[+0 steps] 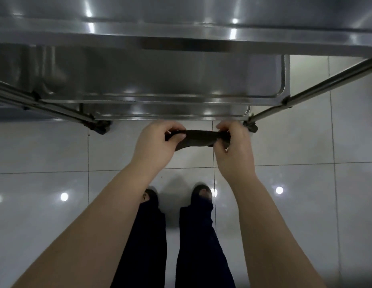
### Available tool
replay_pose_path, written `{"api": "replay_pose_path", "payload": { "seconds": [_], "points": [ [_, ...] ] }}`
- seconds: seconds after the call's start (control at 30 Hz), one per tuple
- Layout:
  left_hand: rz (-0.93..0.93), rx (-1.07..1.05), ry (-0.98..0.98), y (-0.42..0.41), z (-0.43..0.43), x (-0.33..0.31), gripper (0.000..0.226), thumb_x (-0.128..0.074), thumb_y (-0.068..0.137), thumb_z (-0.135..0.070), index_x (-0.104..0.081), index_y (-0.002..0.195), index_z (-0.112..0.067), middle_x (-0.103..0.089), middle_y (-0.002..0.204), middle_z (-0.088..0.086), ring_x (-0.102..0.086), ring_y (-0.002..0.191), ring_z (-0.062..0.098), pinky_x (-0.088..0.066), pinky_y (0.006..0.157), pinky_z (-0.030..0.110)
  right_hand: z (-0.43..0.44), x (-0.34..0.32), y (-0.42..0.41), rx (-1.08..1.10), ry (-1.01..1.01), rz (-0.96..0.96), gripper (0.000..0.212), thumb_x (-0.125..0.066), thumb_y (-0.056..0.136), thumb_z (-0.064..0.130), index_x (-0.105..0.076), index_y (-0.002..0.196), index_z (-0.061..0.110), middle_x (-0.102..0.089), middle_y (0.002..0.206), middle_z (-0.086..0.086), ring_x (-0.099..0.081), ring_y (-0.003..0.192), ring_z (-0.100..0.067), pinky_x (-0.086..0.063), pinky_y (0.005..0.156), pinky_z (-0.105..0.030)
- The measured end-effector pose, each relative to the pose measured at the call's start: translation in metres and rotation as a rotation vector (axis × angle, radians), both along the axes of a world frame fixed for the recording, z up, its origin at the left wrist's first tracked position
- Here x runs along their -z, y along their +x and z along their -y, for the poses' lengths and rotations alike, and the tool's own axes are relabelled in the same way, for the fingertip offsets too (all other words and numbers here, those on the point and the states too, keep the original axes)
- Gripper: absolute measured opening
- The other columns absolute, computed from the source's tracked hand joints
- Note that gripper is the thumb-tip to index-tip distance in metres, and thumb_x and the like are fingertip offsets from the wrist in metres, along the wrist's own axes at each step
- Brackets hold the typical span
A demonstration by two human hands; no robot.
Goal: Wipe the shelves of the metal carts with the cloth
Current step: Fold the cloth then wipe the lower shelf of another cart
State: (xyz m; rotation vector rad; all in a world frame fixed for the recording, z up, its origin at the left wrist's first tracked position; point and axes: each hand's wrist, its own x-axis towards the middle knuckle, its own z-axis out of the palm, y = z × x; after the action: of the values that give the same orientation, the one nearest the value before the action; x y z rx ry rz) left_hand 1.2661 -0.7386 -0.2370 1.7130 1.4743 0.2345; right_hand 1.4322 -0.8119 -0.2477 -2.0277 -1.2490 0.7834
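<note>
A dark cloth (196, 138) is stretched between my two hands, just in front of the metal cart. My left hand (155, 145) pinches its left end and my right hand (235, 150) pinches its right end. The steel cart (181, 32) fills the top of the view, seen from above. Its top shelf lies nearest the camera, with a middle shelf (160, 80) and a lower shelf (170, 112) showing beneath it. The cloth hangs in the air over the floor and touches no shelf.
Slanted cart legs run down to a left castor (101, 126) and a right castor (251, 126). Glossy white floor tiles (46, 152) spread below. My legs in dark trousers and my feet (201, 194) stand on the tiles close to the cart.
</note>
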Motion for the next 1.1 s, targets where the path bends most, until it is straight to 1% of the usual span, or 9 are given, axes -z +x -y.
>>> {"api": "replay_pose_path", "payload": {
  "seconds": [0.13, 0.23, 0.33, 0.4, 0.47, 0.6, 0.7, 0.8, 1.1],
  "points": [
    [0.08, 0.058, -0.042, 0.032, -0.024, 0.042, 0.011, -0.068, 0.089, -0.024, -0.064, 0.088, -0.034, -0.061, 0.081, -0.017, -0.056, 0.075, 0.003, -0.042, 0.066, 0.019, -0.02, 0.041, 0.023, 0.068, 0.115, 0.173, 0.022, -0.054, 0.077, -0.005, -0.058, 0.097, 0.006, -0.05, 0.095, 0.0, -0.05, 0.094, -0.029, -0.047, 0.081, -0.051],
    [0.226, 0.034, -0.012, 0.064, -0.051, 0.073, 0.007, -0.071, 0.086, -0.02, -0.066, 0.088, -0.025, -0.065, 0.079, -0.012, -0.061, 0.074, 0.006, -0.047, 0.07, 0.024, -0.058, 0.056, 0.055, 0.073, 0.184, 0.307, 0.024, -0.053, 0.075, -0.003, -0.06, 0.097, 0.005, -0.057, 0.101, -0.012, -0.05, 0.098, -0.032, -0.044, 0.085, -0.042],
    [0.299, -0.034, 0.083, 0.085, -0.102, 0.1, 0.013, -0.074, 0.082, -0.021, -0.062, 0.082, -0.027, -0.063, 0.075, -0.015, -0.059, 0.07, 0.001, -0.045, 0.067, 0.016, -0.118, 0.067, 0.081, 0.018, 0.309, 0.383, 0.039, -0.052, 0.08, 0.003, -0.06, 0.118, 0.01, -0.057, 0.119, -0.012, -0.047, 0.116, -0.029, -0.035, 0.098, -0.026],
    [0.199, 0.015, 0.206, 0.088, -0.14, 0.123, 0.014, -0.072, 0.083, -0.025, -0.061, 0.09, -0.03, -0.063, 0.084, -0.012, -0.06, 0.077, 0.002, -0.042, 0.068, 0.013, -0.158, 0.085, 0.084, -0.013, 0.299, 0.552, 0.054, -0.055, 0.086, 0.015, -0.047, 0.139, 0.02, -0.046, 0.142, -0.01, -0.035, 0.135, -0.034, -0.026, 0.113, -0.043],
    [0.092, 0.054, 0.371, 0.08, -0.167, 0.147, 0.028, -0.065, 0.087, -0.024, -0.059, 0.114, -0.029, -0.063, 0.105, -0.007, -0.06, 0.095, 0.007, -0.039, 0.077, 0.016, -0.188, 0.109, 0.078, -0.047, 0.119, 0.577, 0.069, -0.057, 0.093, 0.026, -0.023, 0.153, 0.024, -0.019, 0.16, -0.009, -0.011, 0.147, -0.037, -0.012, 0.119, -0.053],
    [0.101, 0.258, 0.636, 0.066, -0.194, 0.186, 0.047, -0.055, 0.094, -0.013, -0.049, 0.139, -0.023, -0.054, 0.135, 0.002, -0.046, 0.127, 0.016, -0.03, 0.101, 0.022, -0.203, 0.166, 0.06, -0.068, -0.125, 0.451, 0.067, -0.038, 0.101, 0.045, -0.008, 0.156, 0.022, 0.001, 0.164, -0.004, 0.01, 0.148, -0.037, 0.001, 0.119, -0.058],
    [-0.184, 0.407, 0.759, 0.071, -0.22, 0.206, 0.05, -0.046, 0.1, -0.022, -0.035, 0.149, -0.022, -0.034, 0.155, 0.005, -0.018, 0.147, 0.029, -0.006, 0.118, 0.041, -0.201, 0.198, 0.05, -0.072, -0.24, 0.551, 0.067, -0.022, 0.1, 0.056, 0.003, 0.156, 0.029, 0.009, 0.164, -0.002, 0.016, 0.147, -0.039, 0.005, 0.114, -0.066],
    [-0.394, 0.386, 0.721, 0.083, -0.227, 0.215, 0.052, -0.027, 0.104, -0.037, -0.016, 0.154, -0.029, -0.012, 0.163, 0.0, 0.0, 0.15, 0.027, 0.003, 0.119, 0.053, -0.201, 0.205, 0.048, -0.127, -0.296, 0.655, 0.063, -0.012, 0.098, 0.06, 0.009, 0.153, 0.038, 0.014, 0.163, -0.004, 0.02, 0.145, -0.042, 0.008, 0.111, -0.069],
    [-0.459, 0.311, 0.64, 0.086, -0.219, 0.231, 0.055, -0.018, 0.103, -0.047, -0.004, 0.154, -0.035, 0.0, 0.164, -0.005, 0.009, 0.15, 0.026, 0.007, 0.115, 0.062, -0.215, 0.199, 0.048, -0.151, -0.333, 0.731, 0.064, -0.013, 0.097, 0.062, 0.01, 0.153, 0.041, 0.019, 0.162, -0.004, 0.025, 0.142, -0.045, 0.014, 0.109, -0.068]
  ]
}}
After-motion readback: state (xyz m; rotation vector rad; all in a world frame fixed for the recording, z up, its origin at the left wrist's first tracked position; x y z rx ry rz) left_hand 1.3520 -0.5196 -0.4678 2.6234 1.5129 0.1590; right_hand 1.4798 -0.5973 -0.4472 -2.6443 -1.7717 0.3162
